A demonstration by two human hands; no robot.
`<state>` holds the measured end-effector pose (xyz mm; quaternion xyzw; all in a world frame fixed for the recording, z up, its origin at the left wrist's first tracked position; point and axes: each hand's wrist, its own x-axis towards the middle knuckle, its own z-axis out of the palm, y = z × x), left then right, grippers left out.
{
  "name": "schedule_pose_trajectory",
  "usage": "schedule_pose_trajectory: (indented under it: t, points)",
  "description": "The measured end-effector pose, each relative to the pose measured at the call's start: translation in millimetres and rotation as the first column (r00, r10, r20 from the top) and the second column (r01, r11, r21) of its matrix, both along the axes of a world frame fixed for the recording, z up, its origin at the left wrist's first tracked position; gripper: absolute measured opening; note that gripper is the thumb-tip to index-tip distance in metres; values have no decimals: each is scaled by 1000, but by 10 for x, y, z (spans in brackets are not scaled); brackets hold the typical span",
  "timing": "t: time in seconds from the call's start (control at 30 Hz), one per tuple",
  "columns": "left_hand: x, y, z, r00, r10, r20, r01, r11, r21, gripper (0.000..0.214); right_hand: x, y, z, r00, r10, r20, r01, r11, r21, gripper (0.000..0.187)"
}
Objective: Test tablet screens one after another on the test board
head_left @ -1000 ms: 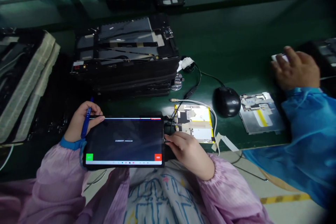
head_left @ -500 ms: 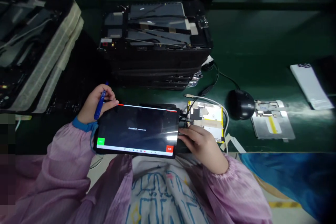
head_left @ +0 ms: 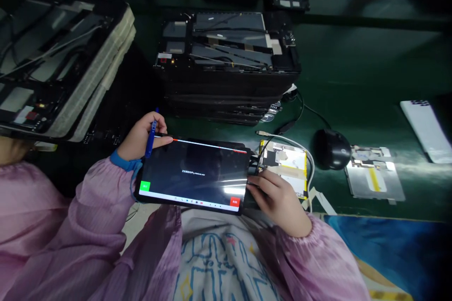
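Observation:
A black tablet point(head_left: 194, 176) with a lit dark screen, a green button at its lower left and a red one at its lower right, is held over the table's front edge. My left hand point(head_left: 143, 137) grips the tablet's upper left corner and also holds a blue pen point(head_left: 151, 138) upright between its fingers. My right hand point(head_left: 278, 200) is closed on the tablet's right edge, where cables plug in. Just right of it lies a yellow-edged battery pack point(head_left: 286, 164) with white and black cables point(head_left: 306, 155).
A stack of opened black tablet shells point(head_left: 226, 66) stands behind the tablet. More trays of shells point(head_left: 52, 61) fill the left. A black mouse point(head_left: 332, 149), a metal plate point(head_left: 374, 178) and a white device point(head_left: 425, 129) lie to the right. A blue sleeve point(head_left: 388, 249) shows at lower right.
The view has swung left, so everything sits further right in the picture. The neighbour's hand at the far right is gone from view. My hands keep their hold on the tablet.

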<state>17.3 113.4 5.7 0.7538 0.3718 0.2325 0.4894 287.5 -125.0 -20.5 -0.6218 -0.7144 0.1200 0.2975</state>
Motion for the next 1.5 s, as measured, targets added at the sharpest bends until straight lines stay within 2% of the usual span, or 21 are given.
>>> schedule_pose_trajectory:
  t: [0.37,0.57,0.63,0.73,0.8,0.83,0.9,0.93,0.97,1.0,1.07,1.1,1.17,1.27,1.4,1.5]
  points:
    - [22,-14,37,1000,-19,-12,19,1000,-11,31,16,45,28,1000,23,8,-23,1000,-11,12]
    - [29,-17,36,1000,-27,-10,27,999,-25,30,161,83,168,1000,18,-18,-19,998,-59,10]
    - [26,-15,29,1000,-14,3,14,999,-35,31,306,114,209,997,-50,-57,46,996,-73,10]
    - [17,-13,6,999,8,32,-6,998,-59,28,496,245,233,944,-278,-177,272,961,-57,9]
    - [9,-15,-13,998,21,59,-16,996,-84,26,473,369,259,883,-370,-287,378,925,-31,23]
    - [4,-18,-22,997,25,77,-18,995,-99,25,389,423,287,873,-369,-319,386,923,-10,34]
    - [-7,-28,-36,993,38,114,-25,992,-121,21,65,483,373,921,-265,-285,291,955,55,56]
    - [-12,-34,-41,990,50,128,-34,992,-122,20,-161,482,421,960,-200,-196,218,973,73,58]
    - [-16,-40,-45,989,62,138,-46,992,-116,18,-412,464,465,989,-85,-121,95,992,85,57]
    - [-18,-47,-47,987,75,143,-60,992,-107,17,-671,435,496,994,99,-56,-95,993,70,55]
    - [-20,-59,-50,984,95,153,-81,992,-96,18,-1153,375,505,912,407,52,-410,911,53,54]
    - [-19,-64,-52,982,101,162,-86,992,-97,19,-1349,357,484,876,473,95,-476,879,18,54]
    - [-15,-69,-56,977,106,184,-87,990,-107,20,-1616,358,411,845,516,142,-514,856,-53,56]
    - [-10,-71,-64,974,101,201,-81,991,-105,19,-1711,385,328,847,507,160,-503,861,-71,55]
    - [-12,-69,-76,978,83,193,-67,994,-85,19,-1497,281,337,898,413,154,-427,901,75,48]
    - [-12,-70,-77,982,89,168,-78,994,-75,19,-1254,108,312,964,200,176,-221,969,111,40]
